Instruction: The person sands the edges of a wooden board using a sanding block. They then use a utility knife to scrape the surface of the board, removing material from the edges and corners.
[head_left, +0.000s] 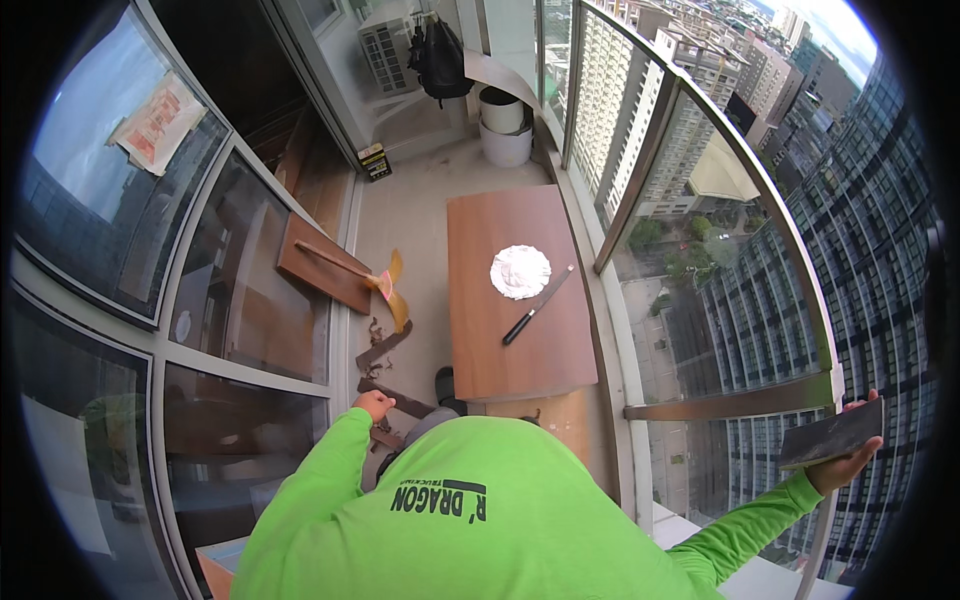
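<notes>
My right hand (840, 466) grips a dark flat panel (832, 433) with pale smudges, out at the right beside the railing's top rail. My left hand (373, 405) hangs low at my left side with its fingers curled; whether anything is in it cannot be made out. Close to it, brown strips (405, 401) lie on the floor. Before me stands a low bench with a brown wood-look top (495, 360). On that top rest a round white mound (520, 271) with a ragged edge and a long, narrow-bladed tool (536, 309) with a black handle.
A broom (386, 285) with yellow bristles lies across a brown board (330, 262) leaning against the glass doors. Brown scraps (375, 330) litter the floor. Further off are a white bucket (502, 112), a black bag (442, 56) and a small box (375, 162). A glass railing (750, 112) bounds the right side.
</notes>
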